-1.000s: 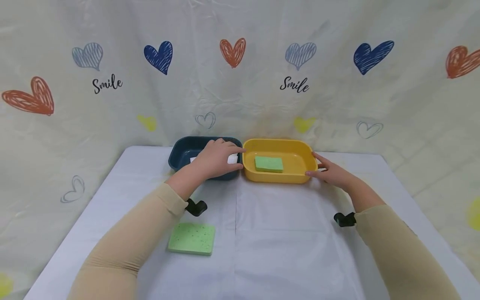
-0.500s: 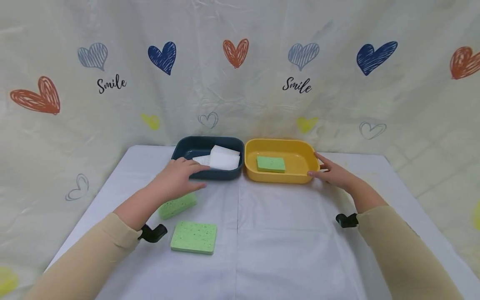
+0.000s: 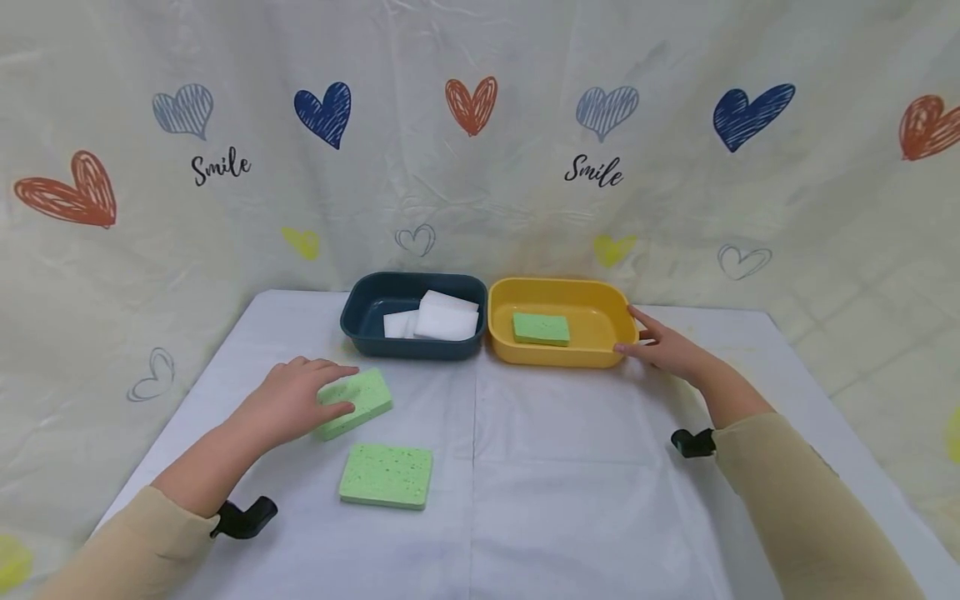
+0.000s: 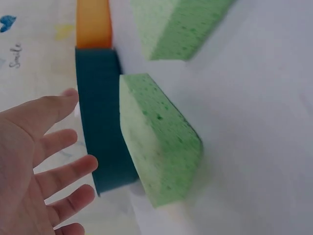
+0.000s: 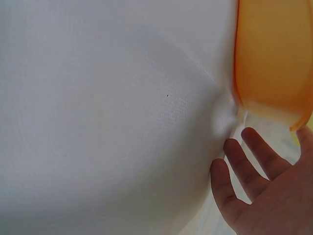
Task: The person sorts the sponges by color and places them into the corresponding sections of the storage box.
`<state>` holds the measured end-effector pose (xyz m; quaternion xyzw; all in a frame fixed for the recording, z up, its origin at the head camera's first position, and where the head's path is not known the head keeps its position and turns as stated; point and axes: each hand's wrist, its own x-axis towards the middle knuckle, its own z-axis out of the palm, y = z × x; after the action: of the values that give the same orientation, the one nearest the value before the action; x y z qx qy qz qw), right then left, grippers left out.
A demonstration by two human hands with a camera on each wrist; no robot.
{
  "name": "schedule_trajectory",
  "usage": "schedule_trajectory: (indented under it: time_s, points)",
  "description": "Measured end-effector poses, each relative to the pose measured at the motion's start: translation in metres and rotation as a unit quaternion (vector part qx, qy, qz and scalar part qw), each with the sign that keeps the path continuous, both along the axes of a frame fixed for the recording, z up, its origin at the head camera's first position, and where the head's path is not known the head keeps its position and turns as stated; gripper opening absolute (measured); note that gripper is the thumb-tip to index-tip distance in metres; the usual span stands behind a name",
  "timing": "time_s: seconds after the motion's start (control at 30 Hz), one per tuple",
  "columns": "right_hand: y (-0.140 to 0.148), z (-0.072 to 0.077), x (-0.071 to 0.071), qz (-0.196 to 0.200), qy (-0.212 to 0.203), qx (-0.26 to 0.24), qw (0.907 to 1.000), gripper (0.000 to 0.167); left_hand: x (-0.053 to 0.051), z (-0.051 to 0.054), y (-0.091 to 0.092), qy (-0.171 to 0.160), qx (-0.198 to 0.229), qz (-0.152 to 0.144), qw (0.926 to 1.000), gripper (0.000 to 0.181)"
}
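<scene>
In the head view my left hand (image 3: 288,400) hovers over a pale green speckled sponge (image 3: 367,396), its fingers spread. The left wrist view shows a gap between those fingers and the sponge (image 4: 159,137). A second green sponge (image 3: 386,476) lies flat on the table nearer to me. My right hand (image 3: 671,346) touches the right end of a yellow tray (image 3: 562,357), thumb at its front corner, a finger farther back along the rim. In the right wrist view the other fingers (image 5: 247,171) are extended off the tray. A smaller-looking green sponge (image 3: 541,329) lies inside the yellow tray.
A dark teal tray (image 3: 412,348) stands against the yellow tray's left side. Several white pieces (image 3: 447,320) lie in it. Both trays are at the back of the white-covered table (image 3: 585,483), before a cream curtain (image 3: 480,192) printed with hearts.
My left hand has moved from above the teal tray down and left to the sponge, uncovering the white pieces. My right hand stays at the yellow tray's end.
</scene>
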<state>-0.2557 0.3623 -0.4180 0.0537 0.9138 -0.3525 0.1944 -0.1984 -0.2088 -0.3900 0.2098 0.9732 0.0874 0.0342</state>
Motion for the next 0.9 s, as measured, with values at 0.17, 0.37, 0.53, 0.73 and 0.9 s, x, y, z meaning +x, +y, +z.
schedule_trajectory:
  time_s: [0.17,0.37,0.53,0.73,0.9]
  points:
    - [0.0,0.004,0.002,0.004,0.001,-0.002,1.0,0.103,0.003,-0.012,-0.014,-0.012,-0.007,0.018,0.9997,0.06]
    - [0.0,0.005,0.002,0.008,0.005,-0.003,0.9999,0.103,0.005,-0.025,-0.024,-0.024,-0.02,0.025,0.9992,0.068]
    - [0.001,0.004,0.001,0.01,0.01,-0.002,0.9999,0.102,0.004,-0.031,-0.026,-0.034,-0.022,0.025,0.9989,0.07]
    - [0.001,0.004,0.002,0.008,0.011,0.0,0.9999,0.104,0.004,-0.035,-0.028,-0.044,-0.023,0.024,0.9985,0.072]
    - [0.0,0.003,0.003,0.014,0.011,-0.004,0.9998,0.105,0.005,-0.036,-0.029,-0.052,-0.02,0.024,0.9981,0.073]
